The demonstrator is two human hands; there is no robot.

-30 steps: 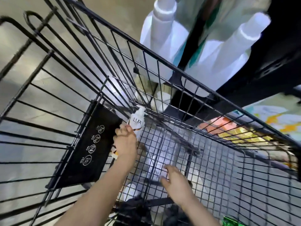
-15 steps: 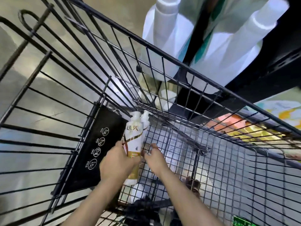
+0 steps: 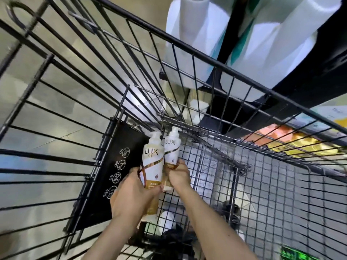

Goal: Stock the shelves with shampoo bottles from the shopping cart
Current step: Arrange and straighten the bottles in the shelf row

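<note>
I look down into a black wire shopping cart (image 3: 206, 59). My left hand (image 3: 131, 192) grips a white and gold shampoo bottle (image 3: 152, 162) near its base. My right hand (image 3: 178, 175) grips a second white and gold shampoo bottle (image 3: 171, 147) right beside the first. Both bottles are lifted above the cart's mesh floor, caps pointing toward the cart's far corner, and they touch each other. On the black shelf (image 3: 300, 72) past the cart's rim stand large white bottles (image 3: 199, 34).
A black plastic flap with white icons (image 3: 116, 166) hangs on the cart's left side. Something white (image 3: 167, 220) lies on the cart floor below my hands. Colourful packages (image 3: 293, 141) sit on a lower shelf at the right. Tiled floor shows through the wires.
My left hand lifted its bottle from the cart corner. My right hand moved from the cart floor to the second bottle, took hold of it and raised it beside the first.
</note>
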